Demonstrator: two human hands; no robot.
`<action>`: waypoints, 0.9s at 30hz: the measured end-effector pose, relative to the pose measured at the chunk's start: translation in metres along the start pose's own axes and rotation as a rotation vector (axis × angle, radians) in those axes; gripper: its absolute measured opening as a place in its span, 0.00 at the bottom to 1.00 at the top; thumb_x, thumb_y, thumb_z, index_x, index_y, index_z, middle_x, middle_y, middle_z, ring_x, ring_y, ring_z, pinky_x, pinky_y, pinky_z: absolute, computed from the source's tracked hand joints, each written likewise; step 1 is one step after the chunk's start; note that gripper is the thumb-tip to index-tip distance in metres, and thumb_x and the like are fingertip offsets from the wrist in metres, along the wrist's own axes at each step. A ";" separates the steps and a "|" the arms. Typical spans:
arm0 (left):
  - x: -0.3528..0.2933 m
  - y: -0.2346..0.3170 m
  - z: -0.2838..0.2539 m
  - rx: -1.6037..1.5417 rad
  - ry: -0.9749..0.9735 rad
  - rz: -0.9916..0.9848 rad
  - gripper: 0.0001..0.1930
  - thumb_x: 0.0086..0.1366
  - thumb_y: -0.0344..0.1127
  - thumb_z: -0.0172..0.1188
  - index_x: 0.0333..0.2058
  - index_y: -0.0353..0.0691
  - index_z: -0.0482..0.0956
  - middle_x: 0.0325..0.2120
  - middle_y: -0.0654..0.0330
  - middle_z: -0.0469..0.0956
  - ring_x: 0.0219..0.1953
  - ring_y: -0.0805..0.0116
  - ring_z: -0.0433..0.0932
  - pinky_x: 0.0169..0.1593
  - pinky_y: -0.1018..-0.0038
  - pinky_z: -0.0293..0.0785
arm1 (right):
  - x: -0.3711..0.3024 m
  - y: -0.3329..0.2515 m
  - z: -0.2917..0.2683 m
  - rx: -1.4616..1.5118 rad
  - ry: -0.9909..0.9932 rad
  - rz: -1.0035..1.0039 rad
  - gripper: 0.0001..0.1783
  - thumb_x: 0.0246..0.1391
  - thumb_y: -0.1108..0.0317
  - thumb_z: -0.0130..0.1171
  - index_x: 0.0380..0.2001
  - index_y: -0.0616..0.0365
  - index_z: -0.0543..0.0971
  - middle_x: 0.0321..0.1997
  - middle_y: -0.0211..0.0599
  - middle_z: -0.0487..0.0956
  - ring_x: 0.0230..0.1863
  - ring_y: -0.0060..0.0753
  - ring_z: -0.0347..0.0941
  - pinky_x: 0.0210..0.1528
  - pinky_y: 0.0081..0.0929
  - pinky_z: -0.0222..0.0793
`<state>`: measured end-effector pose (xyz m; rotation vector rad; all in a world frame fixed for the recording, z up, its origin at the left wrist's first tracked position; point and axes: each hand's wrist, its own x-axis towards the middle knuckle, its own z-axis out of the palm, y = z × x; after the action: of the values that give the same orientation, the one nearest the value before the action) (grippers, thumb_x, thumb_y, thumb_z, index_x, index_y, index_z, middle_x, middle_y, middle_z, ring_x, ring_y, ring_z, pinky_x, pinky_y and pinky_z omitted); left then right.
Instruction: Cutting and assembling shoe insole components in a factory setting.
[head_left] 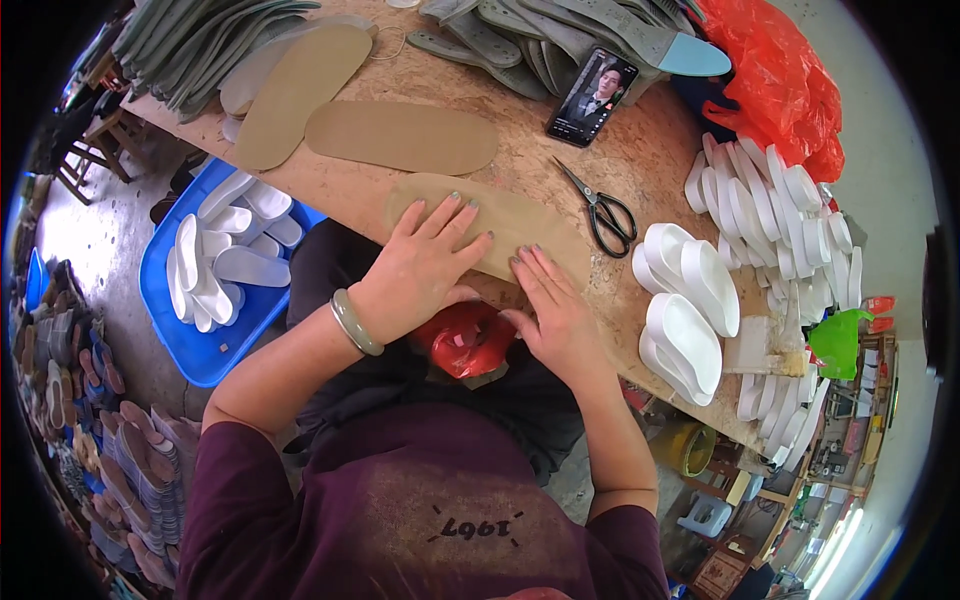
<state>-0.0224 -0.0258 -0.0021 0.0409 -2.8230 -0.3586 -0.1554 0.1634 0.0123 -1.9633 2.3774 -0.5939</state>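
- Head view: the left hand (420, 268) lies flat, fingers spread, pressing on a tan insole sheet (500, 225) at the near edge of the wooden workbench (640, 160); it grips nothing. A pale green bangle (355, 322) sits on that wrist.
- The right hand (552, 312) rests just at 4 o'clock of the left one, fingers extended onto the same sheet's near edge; whether it pinches anything under the palm I cannot tell.
- A red object (468, 340) sits below the bench edge between the two wrists, touching or nearly touching both.
- At 1 o'clock of the hands, black-handled scissors (600, 212) lie near the sheet; further at 1 o'clock, a phone (592, 97) leans against grey insoles (540, 35).
- At 11 o'clock, two more tan insoles (400, 137) lie side by side, well apart from the hands.
- At 3 o'clock, white moulded sole pieces (690, 290) stand stacked, with a longer row (780, 215) behind; a red plastic bag (775, 85) lies at 2 o'clock.
- At 9 o'clock, a blue tray (165, 320) on the floor holds white sole pieces.
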 end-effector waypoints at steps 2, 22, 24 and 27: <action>-0.001 0.002 0.001 -0.010 0.010 -0.004 0.31 0.56 0.48 0.65 0.57 0.43 0.69 0.60 0.50 0.64 0.66 0.49 0.59 0.65 0.51 0.56 | -0.005 0.001 -0.001 0.004 0.023 0.028 0.32 0.45 0.69 0.67 0.54 0.65 0.71 0.57 0.48 0.74 0.62 0.46 0.68 0.63 0.40 0.64; 0.014 0.021 0.035 -0.114 0.345 0.043 0.15 0.54 0.32 0.56 0.42 0.40 0.79 0.43 0.62 0.77 0.52 0.66 0.74 0.55 0.65 0.67 | -0.008 0.017 0.032 -0.032 0.336 -0.015 0.21 0.41 0.84 0.57 0.43 0.64 0.79 0.44 0.43 0.82 0.50 0.43 0.78 0.51 0.36 0.75; 0.016 0.022 0.035 -0.111 0.347 0.040 0.14 0.54 0.32 0.56 0.41 0.41 0.79 0.43 0.62 0.77 0.52 0.66 0.74 0.55 0.66 0.67 | -0.008 0.019 0.033 -0.029 0.350 -0.022 0.21 0.40 0.84 0.57 0.42 0.63 0.79 0.43 0.42 0.82 0.50 0.42 0.78 0.50 0.35 0.76; 0.018 0.023 0.032 -0.103 0.333 0.035 0.14 0.54 0.33 0.56 0.41 0.41 0.79 0.42 0.63 0.77 0.52 0.66 0.74 0.54 0.66 0.67 | -0.010 0.021 0.029 -0.001 0.341 0.001 0.21 0.41 0.83 0.58 0.43 0.60 0.79 0.43 0.40 0.82 0.49 0.40 0.79 0.52 0.36 0.74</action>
<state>-0.0483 0.0032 -0.0206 0.0268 -2.4710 -0.4437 -0.1659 0.1677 -0.0225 -2.0002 2.5574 -1.0008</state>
